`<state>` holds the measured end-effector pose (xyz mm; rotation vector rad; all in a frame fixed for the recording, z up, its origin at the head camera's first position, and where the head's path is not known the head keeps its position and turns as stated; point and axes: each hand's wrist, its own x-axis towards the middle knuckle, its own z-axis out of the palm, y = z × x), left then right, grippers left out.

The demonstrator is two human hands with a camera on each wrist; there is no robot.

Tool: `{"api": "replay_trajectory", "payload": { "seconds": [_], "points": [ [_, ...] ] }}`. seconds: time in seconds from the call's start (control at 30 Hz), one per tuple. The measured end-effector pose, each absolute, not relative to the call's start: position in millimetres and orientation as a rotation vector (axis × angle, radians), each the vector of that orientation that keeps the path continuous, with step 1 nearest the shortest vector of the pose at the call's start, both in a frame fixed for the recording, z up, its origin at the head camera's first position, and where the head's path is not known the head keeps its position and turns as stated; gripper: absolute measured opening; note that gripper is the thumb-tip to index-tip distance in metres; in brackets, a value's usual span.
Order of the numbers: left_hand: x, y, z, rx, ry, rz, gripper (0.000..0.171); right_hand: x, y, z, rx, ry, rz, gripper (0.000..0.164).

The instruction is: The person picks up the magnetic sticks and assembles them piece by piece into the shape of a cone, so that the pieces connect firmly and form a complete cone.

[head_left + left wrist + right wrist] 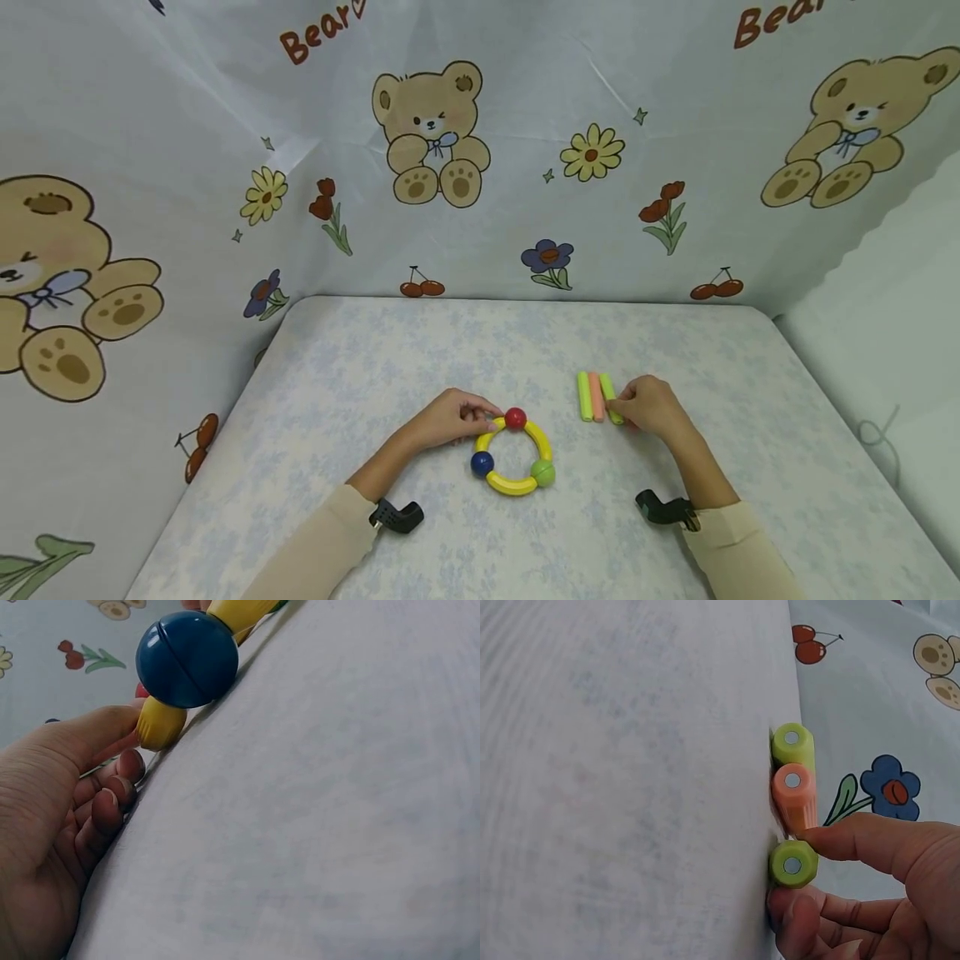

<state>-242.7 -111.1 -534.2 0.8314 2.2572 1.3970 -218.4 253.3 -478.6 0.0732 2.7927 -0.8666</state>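
Note:
My left hand [448,417] pinches the upper left of a toy ring [512,485] lying on the table, made of yellow curved rods joined by a red ball [515,418], a blue ball [187,658] and a green ball [543,473]. In the left wrist view, the thumb and fingers meet at a yellow rod [161,724] below the blue ball. My right hand [651,405] holds a yellow-green stick [793,864] between thumb and fingers. Beside it lie an orange-pink stick [793,784] and a second yellow-green stick [585,397], side by side, with silvery discs on their ends.
The pale, blue-mottled table [420,350] ends at the back against a cloth [510,233] printed with bears and flowers. Black wrist cameras [397,517] sit on both forearms. A white cord [881,433] hangs beyond the right edge.

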Motion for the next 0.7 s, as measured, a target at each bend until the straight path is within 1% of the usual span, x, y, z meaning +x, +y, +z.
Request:
{"api": "replay_trajectory", "payload": {
  "seconds": [0.27,0.7],
  "points": [
    [-240.3,-109.7,-535.2,0.802,2.239,1.400,0.021,-216.5,256.8,-477.2,0.149,2.732,-0.894,0.026],
    [-241.5,-109.8,-535.3,0.806,2.247,1.409,0.021,-214.8,257.3,-468.2,0.038,2.607,-1.159,0.021]
  ]
}}
